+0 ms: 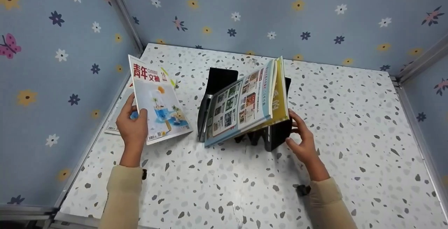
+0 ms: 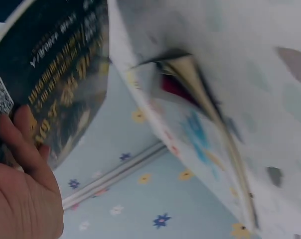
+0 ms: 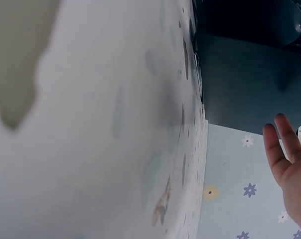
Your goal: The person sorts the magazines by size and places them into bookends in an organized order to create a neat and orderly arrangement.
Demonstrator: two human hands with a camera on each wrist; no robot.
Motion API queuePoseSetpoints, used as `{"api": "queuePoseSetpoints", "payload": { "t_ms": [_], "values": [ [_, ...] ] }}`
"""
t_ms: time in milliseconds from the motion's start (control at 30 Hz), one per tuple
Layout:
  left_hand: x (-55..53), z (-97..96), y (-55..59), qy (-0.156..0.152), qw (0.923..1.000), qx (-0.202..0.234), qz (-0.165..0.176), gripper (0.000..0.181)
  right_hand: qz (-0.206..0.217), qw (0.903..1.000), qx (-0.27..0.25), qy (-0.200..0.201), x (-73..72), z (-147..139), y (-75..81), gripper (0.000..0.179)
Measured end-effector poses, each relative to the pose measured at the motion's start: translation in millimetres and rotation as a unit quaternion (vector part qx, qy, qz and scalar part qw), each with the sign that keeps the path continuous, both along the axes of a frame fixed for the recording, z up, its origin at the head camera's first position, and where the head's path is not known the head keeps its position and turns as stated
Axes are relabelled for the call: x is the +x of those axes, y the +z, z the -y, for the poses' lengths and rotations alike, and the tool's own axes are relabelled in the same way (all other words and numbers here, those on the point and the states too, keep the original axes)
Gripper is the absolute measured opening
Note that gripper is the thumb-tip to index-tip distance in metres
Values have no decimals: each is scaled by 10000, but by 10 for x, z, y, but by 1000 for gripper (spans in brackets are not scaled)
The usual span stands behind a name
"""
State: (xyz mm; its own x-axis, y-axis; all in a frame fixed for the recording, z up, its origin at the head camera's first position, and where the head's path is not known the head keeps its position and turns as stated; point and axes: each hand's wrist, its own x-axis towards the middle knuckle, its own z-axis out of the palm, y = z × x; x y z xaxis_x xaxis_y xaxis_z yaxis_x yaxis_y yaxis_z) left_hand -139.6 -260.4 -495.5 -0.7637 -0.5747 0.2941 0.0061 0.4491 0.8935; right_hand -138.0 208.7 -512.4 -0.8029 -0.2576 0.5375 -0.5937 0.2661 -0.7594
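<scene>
My left hand [image 1: 133, 124] grips a magazine [image 1: 161, 106] by its left edge, thumb on the front cover and fingers behind. In the left wrist view the dark back cover [image 2: 66, 84] shows against the fingers. A black bookend rack [image 1: 222, 78] stands mid-table. Several magazines lean tilted in it, one with a pale blue and white cover [image 1: 241, 99] and one yellow [image 1: 280, 98]. My right hand [image 1: 302, 138] is beside the rack's right panel [image 3: 250, 84], fingers loosely extended; whether the fingertips touch it, I cannot tell.
Another magazine [image 1: 117, 122] lies on the left of the speckled white table [image 1: 217, 187], partly hidden behind the held one. Flower-patterned walls [image 1: 252, 19] enclose the back and both sides.
</scene>
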Motion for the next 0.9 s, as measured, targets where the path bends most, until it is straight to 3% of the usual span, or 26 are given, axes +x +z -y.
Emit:
{"api": "queuePoseSetpoints", "payload": {
  "t_ms": [133, 267, 333, 533, 700, 900],
  "values": [
    [75, -152, 201, -131, 9956, 149, -913, 49, -11, 10000, 6, 15, 4, 4, -8, 66],
    [150, -336, 379, -208, 9844, 370, -1705, 48, -34, 9999, -33, 88, 0, 8, -11, 65],
    [167, -442, 464, -232, 9755, 460, -2138, 48, -30, 9999, -61, 130, -4, 7, -9, 66],
    [117, -813, 761, -317, 9377, 375, -3440, 47, 18, 9997, -165, 176, -22, -14, 4, 66],
    [144, -1164, 1017, -692, 9110, 420, -4045, 44, 133, 9996, -154, 174, -13, -18, 3, 67],
    [268, -1592, 1218, -1123, 8926, 349, -4352, 40, 185, 9995, -165, 202, 0, -12, 12, 68]
  ]
}}
